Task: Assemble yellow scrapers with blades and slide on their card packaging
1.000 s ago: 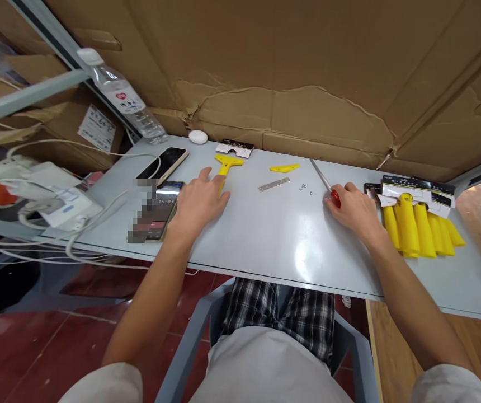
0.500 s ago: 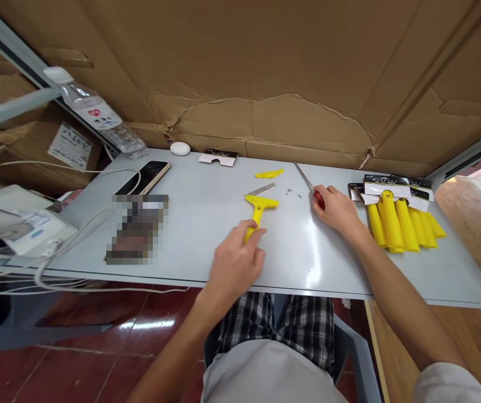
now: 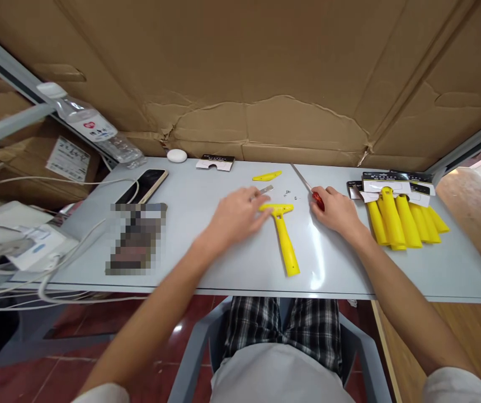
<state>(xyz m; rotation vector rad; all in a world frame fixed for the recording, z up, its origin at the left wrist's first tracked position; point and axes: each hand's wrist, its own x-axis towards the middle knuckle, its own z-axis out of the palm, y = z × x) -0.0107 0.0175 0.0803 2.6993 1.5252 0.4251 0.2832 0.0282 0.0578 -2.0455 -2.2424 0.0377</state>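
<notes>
My left hand (image 3: 237,217) is slightly blurred, its thumb and fingers apart. Its fingertips reach the near end of a flat metal blade (image 3: 267,189) and partly cover it. Beside the thumb lies a yellow scraper (image 3: 286,240), handle toward me and head away. My right hand (image 3: 336,210) rests on the table, closed around the red handle of a screwdriver (image 3: 317,200) whose shaft points away from me. Beyond the blade lies a yellow blade-clamp piece (image 3: 267,176). Several small screws (image 3: 287,193) sit between the blade and the screwdriver.
Several yellow scraper handles (image 3: 410,226) with black-and-white cards are piled at the right. A card (image 3: 215,163), a white oval case (image 3: 177,155) and a phone (image 3: 150,184) lie at the back left, near a plastic bottle (image 3: 95,129). White cables (image 3: 76,235) cross the left side. Cardboard (image 3: 265,73) stands behind.
My left hand has let go of the scraper, which now lies further right and nearer me, and has moved forward to the blade. My right hand stays on the screwdriver.
</notes>
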